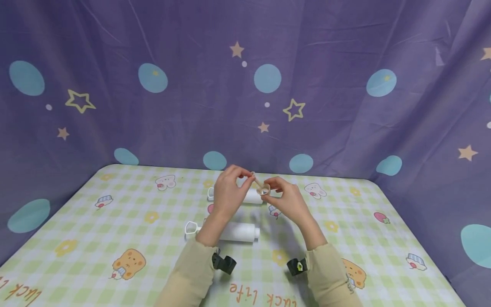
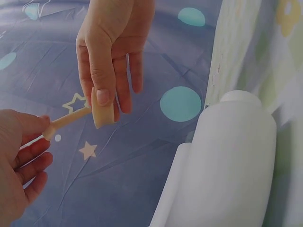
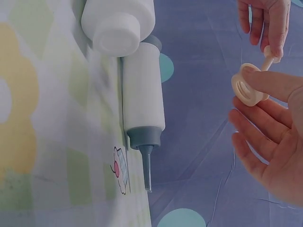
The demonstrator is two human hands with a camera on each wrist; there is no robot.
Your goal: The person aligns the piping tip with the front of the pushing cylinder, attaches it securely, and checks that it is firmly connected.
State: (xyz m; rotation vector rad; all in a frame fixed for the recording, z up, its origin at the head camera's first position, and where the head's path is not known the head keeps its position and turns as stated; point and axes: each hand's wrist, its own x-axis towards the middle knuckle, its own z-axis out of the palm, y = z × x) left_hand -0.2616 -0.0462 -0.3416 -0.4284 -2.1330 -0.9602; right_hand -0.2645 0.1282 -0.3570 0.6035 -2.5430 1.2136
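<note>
Above the table, both hands hold a cream nozzle cap between them, a threaded ring with a thin tube (image 2: 71,118). My left hand (image 1: 229,191) pinches the tube's narrow end between thumb and fingertips. On the other end, the wide ring (image 3: 245,86) is pinched by my right hand (image 1: 287,199), its remaining fingers spread. Below the hands lie two white cylinders with pull handles, like syringe guns. The nearer cylinder (image 1: 238,232) has a bare white neck (image 3: 116,37). The farther cylinder (image 3: 143,90) carries a grey collar and a clear thin tip; my left hand partly hides it in the head view.
A green-checked tablecloth (image 1: 153,234) with printed cartoons covers the table. Behind the table's far edge hangs a purple curtain (image 1: 199,106) with stars and blue spots. Black wrist cameras (image 1: 224,263) are strapped under both sleeves.
</note>
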